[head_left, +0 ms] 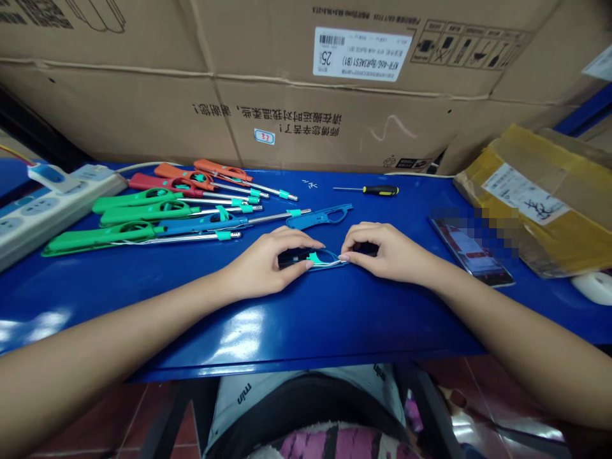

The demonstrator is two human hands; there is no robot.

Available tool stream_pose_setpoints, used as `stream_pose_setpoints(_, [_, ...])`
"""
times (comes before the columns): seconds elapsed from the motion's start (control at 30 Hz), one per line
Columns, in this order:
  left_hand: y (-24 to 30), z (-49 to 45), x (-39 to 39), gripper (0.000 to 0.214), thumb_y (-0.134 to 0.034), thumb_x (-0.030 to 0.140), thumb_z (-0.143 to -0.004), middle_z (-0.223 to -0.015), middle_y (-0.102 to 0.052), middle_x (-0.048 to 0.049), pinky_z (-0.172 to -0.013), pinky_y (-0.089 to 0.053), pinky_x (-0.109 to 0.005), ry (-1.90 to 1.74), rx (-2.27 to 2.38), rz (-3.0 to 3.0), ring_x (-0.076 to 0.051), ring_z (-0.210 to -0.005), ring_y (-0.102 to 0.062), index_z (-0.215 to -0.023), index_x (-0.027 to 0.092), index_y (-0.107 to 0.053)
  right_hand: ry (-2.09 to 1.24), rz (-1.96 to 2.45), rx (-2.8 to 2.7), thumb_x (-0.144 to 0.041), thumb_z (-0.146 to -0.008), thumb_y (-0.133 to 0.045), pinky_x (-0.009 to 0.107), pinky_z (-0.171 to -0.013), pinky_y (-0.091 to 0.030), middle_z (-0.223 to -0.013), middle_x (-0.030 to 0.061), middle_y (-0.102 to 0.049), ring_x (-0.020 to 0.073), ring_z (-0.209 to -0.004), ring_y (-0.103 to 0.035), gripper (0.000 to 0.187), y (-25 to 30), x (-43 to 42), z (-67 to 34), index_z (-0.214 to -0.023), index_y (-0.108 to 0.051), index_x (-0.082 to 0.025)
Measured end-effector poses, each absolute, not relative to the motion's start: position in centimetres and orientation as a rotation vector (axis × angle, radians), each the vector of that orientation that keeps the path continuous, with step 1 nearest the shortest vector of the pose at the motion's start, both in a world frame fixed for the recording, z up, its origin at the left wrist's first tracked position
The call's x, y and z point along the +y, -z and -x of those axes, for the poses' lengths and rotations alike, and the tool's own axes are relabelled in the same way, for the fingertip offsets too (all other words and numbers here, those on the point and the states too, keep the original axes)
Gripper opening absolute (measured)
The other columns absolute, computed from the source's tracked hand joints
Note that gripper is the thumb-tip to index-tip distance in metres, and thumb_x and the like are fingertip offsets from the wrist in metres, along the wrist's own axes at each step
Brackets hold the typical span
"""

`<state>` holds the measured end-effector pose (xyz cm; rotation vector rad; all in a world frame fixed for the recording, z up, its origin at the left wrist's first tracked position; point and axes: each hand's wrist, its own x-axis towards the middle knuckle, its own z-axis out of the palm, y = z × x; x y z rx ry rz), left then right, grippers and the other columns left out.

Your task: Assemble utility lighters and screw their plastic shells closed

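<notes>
An opened blue lighter casing (329,263), of the long-nosed kind, lies on the blue table between my hands. A green trigger (314,258) and a thin pale wire show in it. My left hand (268,261) grips its left part, thumb in front and fingers behind, partly hiding a dark piece. At the casing's right end, my right hand (385,252) pinches with thumb and index finger; whether on the wire or on the rim, I cannot tell. Just behind them rests a loose blue casing half (320,218).
Several lighters lie at the left, including a green lighter (100,237), a red lighter (165,184) and an orange lighter (222,170). A screwdriver (380,190) lies at the back. A power strip (48,210), phone (471,248) and taped parcel (530,191) flank the table.
</notes>
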<state>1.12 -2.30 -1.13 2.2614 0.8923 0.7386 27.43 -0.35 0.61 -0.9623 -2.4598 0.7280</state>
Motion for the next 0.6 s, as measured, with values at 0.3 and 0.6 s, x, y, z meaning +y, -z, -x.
stream_pose_setpoints(0.3, [1.12, -1.43, -2.45, 0.027, -0.063, 0.023, -0.094, -0.120, -0.073, -0.0065, -0.102, -0.048, -0.038, -0.759, 0.854, -2.318, -0.022, -0.111, -0.065, -0.121, 0.020, -0.070, -0.552, 0.903, -2.465, -0.027, -0.090, -0.072, 0.035, -0.088, -0.040, -0.093, 0.0028, -0.071, 0.0188, -0.093, -0.064, 0.008, -0.20, -1.01, -26.69, -0.088, -0.068, -0.020])
stream_pose_setpoints(0.6, [1.42, -1.28, -2.64, 0.029, -0.058, 0.021, -0.097, -0.121, -0.073, -0.0065, -0.099, -0.050, -0.037, -0.781, 0.892, -2.343, -0.022, -0.109, -0.064, -0.124, 0.018, -0.068, -0.590, 0.783, -2.522, -0.023, -0.093, -0.070, 0.036, -0.092, -0.037, -0.095, 0.0015, -0.070, 0.0171, -0.096, -0.063, 0.006, 0.37, -0.91, -26.90, -0.088, -0.069, -0.021])
